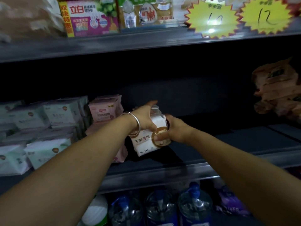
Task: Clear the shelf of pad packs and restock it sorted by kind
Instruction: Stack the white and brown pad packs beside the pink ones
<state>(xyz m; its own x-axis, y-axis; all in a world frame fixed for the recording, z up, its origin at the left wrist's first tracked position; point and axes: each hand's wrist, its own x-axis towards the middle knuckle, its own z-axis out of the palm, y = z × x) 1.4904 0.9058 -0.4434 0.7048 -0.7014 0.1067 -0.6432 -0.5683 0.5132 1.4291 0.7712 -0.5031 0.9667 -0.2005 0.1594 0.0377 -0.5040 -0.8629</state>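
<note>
- Pad pack (147, 141), white with a brown ring and red print, sits tilted at the middle of the shelf (228, 141), just right of the pink packs.
- Left hand (145, 118), with a silver bangle (136, 123) at the wrist, grasps the pack from its top and left side, fingers curled over it.
- Right hand (172, 131) grips the pack's right side, thumb on the front over the ring.
- Pink packs (105, 110) stand stacked beside the held pack; whether they touch it is hard to tell in the dim light.
- Green packs (48, 128) fill the left part of the shelf in leaning stacks.
- Orange packs (278, 88) sit at the far right, well apart from the hands.
- Yellow price tags (239, 17) hang from the shelf above, next to boxed goods.
- Blue-capped water jugs (162, 207) stand on the level below.
</note>
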